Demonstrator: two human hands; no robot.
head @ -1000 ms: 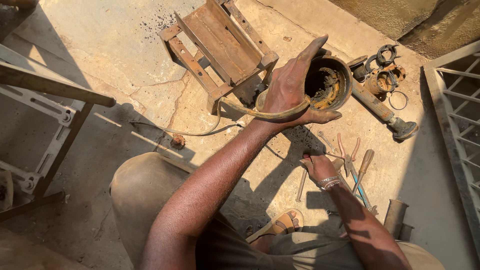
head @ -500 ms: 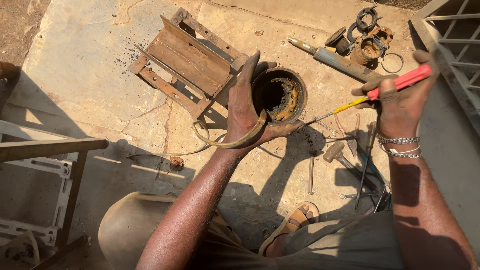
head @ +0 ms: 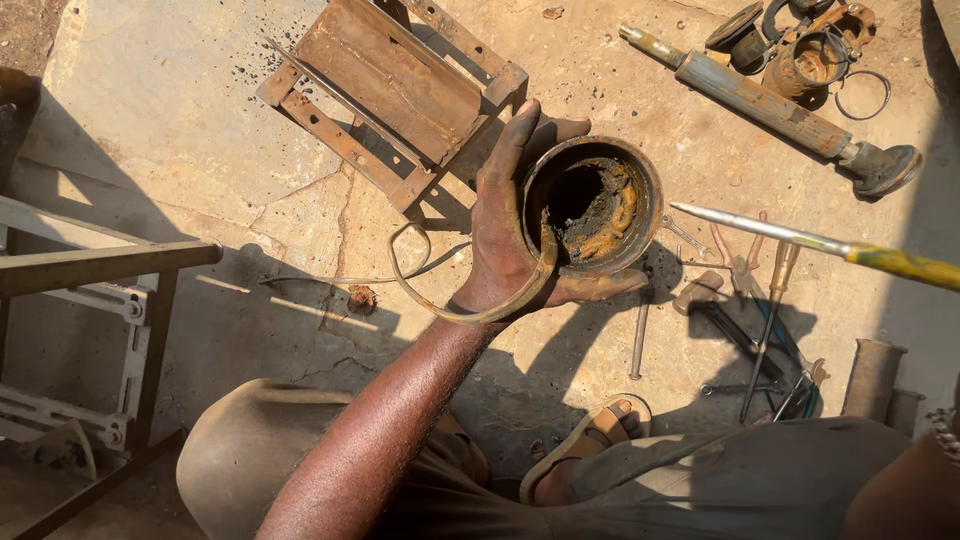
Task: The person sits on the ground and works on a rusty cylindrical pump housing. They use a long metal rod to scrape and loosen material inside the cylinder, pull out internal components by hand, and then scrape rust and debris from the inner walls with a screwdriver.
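At the far left a grey metal frame stands on the stone floor, partly in shadow. Further right, a rusty metal bracket lies flat on the floor, above your arm. A thin curved wire ring loops around your wrist and trails off onto the floor.

Your left hand is clasped around a rusty round housing, fingers up its left side and thumb under its lower rim, holding it up off the floor with its open mouth facing you. Inside it sits dark grime and orange rust.

Just right of the housing, the metal shaft of a screwdriver points at its rim, the tip close but not touching. Its yellow handle runs out of the frame at the right edge, so your right hand is out of sight and I cannot tell how it grips.

Below the screwdriver, several hand tools lie scattered on the floor. At the upper right lies a long rusty shaft.
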